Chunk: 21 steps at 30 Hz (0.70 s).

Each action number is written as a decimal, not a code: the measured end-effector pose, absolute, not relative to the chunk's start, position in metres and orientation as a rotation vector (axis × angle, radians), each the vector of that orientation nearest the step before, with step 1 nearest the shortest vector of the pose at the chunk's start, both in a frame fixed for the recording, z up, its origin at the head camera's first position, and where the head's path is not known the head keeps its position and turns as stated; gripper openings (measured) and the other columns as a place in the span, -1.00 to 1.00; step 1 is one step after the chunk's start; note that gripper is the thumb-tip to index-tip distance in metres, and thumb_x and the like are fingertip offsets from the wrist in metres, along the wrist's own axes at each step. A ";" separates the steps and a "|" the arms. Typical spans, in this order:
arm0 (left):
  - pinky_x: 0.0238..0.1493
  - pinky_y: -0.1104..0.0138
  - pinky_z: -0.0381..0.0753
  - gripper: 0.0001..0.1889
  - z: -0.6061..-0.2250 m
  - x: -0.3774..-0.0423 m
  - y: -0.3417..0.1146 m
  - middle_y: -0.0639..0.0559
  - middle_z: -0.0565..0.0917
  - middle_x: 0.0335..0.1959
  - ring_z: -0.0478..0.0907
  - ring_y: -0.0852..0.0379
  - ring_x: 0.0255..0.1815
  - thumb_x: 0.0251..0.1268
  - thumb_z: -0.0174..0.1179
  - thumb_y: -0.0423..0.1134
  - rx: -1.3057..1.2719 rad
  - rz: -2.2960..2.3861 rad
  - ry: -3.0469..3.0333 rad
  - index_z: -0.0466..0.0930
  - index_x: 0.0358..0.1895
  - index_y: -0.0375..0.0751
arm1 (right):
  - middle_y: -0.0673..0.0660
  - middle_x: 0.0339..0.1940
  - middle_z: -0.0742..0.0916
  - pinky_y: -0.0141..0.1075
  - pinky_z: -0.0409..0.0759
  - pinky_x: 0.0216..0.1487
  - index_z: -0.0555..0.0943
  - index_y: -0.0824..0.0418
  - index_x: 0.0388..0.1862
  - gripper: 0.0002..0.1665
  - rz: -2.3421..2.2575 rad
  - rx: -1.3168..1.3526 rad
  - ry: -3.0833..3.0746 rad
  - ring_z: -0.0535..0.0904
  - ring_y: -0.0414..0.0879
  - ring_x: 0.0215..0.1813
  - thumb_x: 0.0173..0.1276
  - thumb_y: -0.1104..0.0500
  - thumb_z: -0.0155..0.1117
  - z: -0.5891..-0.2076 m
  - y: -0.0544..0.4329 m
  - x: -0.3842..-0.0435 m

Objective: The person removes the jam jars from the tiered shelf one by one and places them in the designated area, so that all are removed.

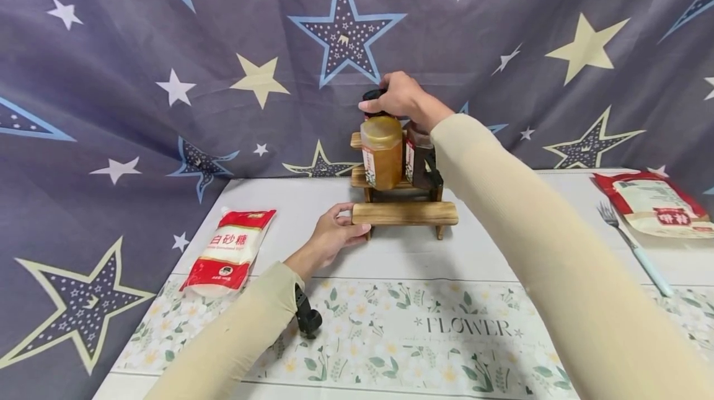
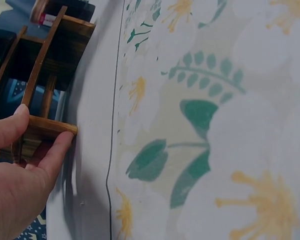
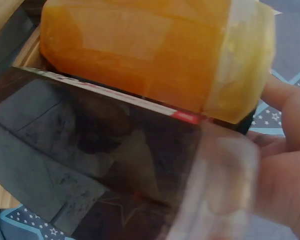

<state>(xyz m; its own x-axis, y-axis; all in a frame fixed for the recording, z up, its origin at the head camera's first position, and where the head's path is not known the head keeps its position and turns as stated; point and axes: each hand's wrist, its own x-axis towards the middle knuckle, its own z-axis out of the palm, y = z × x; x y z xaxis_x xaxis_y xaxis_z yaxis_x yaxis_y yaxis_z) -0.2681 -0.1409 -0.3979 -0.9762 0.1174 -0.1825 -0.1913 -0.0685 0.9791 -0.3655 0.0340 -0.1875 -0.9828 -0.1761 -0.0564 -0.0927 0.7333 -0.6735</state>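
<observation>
A stepped wooden rack point(image 1: 404, 214) stands near the back of the table. My left hand point(image 1: 331, 235) pinches the left end of its lowest step, thumb on one side and fingers on the other in the left wrist view. On a higher step are a jar of amber contents with a yellowish lid point(image 1: 383, 158) and, to its right, a dark-filled jar point(image 3: 90, 145). Behind the amber jar, my right hand point(image 1: 406, 99) grips a black-lidded jar point(image 1: 372, 102) by its top. The amber jar hides most of that jar's body.
A red and white bag of white sugar point(image 1: 225, 248) lies at left. On the right are a fork with a pale blue handle point(image 1: 641, 257) and another red and white packet point(image 1: 661, 204). A star-patterned curtain point(image 1: 429, 34) hangs close behind the rack.
</observation>
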 end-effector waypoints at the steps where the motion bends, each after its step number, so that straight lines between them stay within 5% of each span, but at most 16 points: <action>1: 0.03 0.01 0.67 -0.38 -0.398 -0.268 -0.141 -0.32 0.59 -0.04 0.65 -0.19 -0.10 0.14 0.25 -0.61 -0.084 2.152 1.985 0.31 0.30 -0.27 | 0.17 0.41 0.38 -0.21 0.45 0.31 0.11 0.18 0.52 -0.05 -1.084 -0.223 2.813 0.37 -0.02 0.29 0.31 -0.16 0.26 -0.189 0.034 -0.366; 21: 0.03 0.02 0.68 -0.36 -0.397 -0.267 -0.142 -0.31 0.58 -0.02 0.66 -0.15 -0.13 0.14 0.27 -0.59 -0.099 2.140 1.981 0.30 0.31 -0.23 | 0.21 0.31 0.47 -0.21 0.59 0.14 0.34 0.23 0.39 -0.19 -1.126 -0.253 2.878 0.46 -0.01 0.16 0.27 -0.08 0.36 -0.192 0.035 -0.367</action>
